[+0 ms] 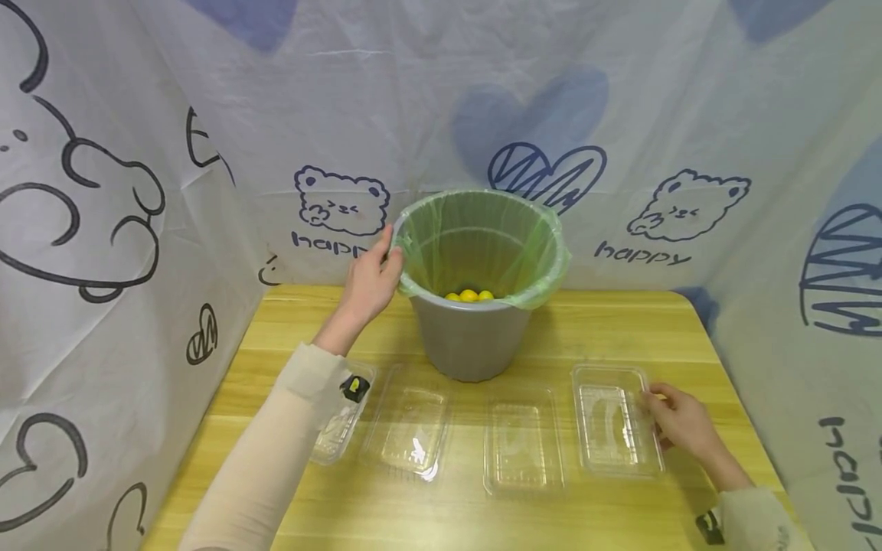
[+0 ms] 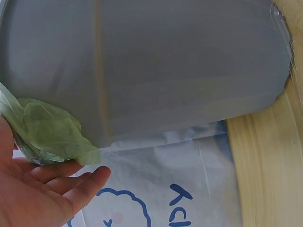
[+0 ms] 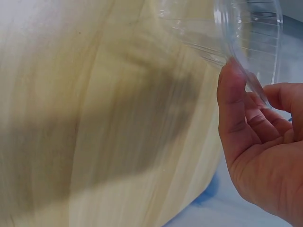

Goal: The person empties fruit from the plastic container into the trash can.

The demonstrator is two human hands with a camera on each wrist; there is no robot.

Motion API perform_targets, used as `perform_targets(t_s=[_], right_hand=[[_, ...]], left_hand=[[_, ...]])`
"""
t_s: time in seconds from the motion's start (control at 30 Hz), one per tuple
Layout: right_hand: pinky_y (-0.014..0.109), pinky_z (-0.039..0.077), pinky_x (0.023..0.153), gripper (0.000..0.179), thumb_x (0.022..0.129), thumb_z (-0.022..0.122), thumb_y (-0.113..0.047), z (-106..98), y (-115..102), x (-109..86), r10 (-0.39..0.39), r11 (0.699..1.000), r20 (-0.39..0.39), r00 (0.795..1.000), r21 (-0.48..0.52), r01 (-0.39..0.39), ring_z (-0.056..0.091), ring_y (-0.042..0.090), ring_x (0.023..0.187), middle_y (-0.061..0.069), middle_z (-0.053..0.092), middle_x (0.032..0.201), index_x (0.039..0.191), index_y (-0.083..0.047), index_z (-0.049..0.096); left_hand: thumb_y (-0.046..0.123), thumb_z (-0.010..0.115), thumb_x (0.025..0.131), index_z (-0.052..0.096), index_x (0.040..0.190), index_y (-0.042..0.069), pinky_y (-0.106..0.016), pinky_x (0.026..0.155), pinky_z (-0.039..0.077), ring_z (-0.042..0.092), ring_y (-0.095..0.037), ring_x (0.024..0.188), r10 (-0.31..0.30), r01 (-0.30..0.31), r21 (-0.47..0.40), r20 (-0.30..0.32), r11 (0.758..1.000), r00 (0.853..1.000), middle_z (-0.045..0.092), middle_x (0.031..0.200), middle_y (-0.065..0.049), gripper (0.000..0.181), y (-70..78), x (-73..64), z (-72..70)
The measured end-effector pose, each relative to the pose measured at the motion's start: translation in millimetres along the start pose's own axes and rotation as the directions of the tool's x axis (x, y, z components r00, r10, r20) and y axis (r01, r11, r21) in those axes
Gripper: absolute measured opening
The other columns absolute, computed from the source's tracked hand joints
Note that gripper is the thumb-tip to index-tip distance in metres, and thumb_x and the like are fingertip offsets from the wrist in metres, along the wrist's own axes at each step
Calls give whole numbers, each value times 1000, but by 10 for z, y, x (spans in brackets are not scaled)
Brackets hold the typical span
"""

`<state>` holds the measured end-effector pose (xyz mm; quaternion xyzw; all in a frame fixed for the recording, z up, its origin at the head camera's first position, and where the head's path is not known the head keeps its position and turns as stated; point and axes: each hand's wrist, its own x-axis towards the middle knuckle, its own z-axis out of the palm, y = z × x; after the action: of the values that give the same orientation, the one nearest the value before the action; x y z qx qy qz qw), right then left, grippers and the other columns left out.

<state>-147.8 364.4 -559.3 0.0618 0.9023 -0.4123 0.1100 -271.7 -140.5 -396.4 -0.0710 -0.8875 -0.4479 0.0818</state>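
Note:
A grey bin (image 1: 472, 344) lined with a thin green plastic bag (image 1: 547, 260) stands at the back of the wooden table. Several yellow balls or fruits (image 1: 468, 295) show inside it. My left hand (image 1: 372, 279) touches the bin's left rim; in the left wrist view its fingers (image 2: 90, 187) are loosely extended beside the bag's hanging edge. At the right, my right hand (image 1: 685, 425) pinches the side lip of a clear plastic container (image 1: 609, 421). The right wrist view shows thumb and fingers on that lip, with the container (image 3: 255, 38) tilted in the picture.
More clear containers stand in a row in front of the bin: one in the middle (image 1: 524, 444), one left of it (image 1: 409, 425), and one (image 1: 338, 428) partly behind my left sleeve. Printed white cloth (image 1: 413, 99) hangs around the wooden table (image 1: 620, 321).

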Motion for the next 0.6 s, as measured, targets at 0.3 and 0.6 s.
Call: perform_targets(t_s=[0.3,0.6], right_hand=[[37,63,54,54,113,48,-34,39,29,20,24,1000,15,1000,-12,-24,65,20,65,17,70,84,145,10,50],[36,62,54,58,114,45,-35,64,53,29,38,999,34,999,-12,-38,65,21,65,17,71,89,147,12,47]], left_hand=[[36,40,111,28,166,13,-31,47,42,32,-13,46,10,-10,-1,2,1000,1000,45,60,-1,61,-9,9,16],[34,40,111,29,166,11,-31,48,42,30,-11,44,22,-22,2,-7,1000,1000,39,52,6,61,-6,21,25]])
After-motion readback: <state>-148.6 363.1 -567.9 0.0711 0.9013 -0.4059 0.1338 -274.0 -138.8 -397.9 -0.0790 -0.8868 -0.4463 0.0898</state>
